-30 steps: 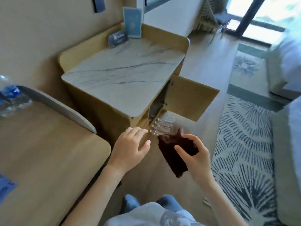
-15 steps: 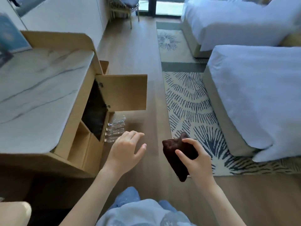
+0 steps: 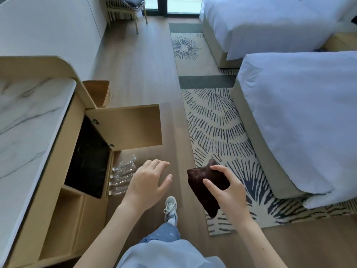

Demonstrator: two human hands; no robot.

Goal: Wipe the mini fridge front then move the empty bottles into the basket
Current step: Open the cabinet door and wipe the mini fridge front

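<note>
The black mini fridge front sits inside the wooden cabinet, whose door stands swung out. Several clear empty bottles lie side by side on the floor just in front of the fridge. My left hand hovers open above the floor to the right of the bottles, holding nothing. My right hand grips a folded dark brown cloth at about the same height. A woven basket stands on the floor beyond the cabinet's far end.
The marble cabinet top fills the left. A patterned rug and two white beds take up the right side. A chair stands at the far wall. My foot is on the wood floor below my hands.
My view has swung right and down, away from the desk, bringing the fridge front, basket, beds and my foot into sight. Both hands keep nearly the same pose, cloth still held.
</note>
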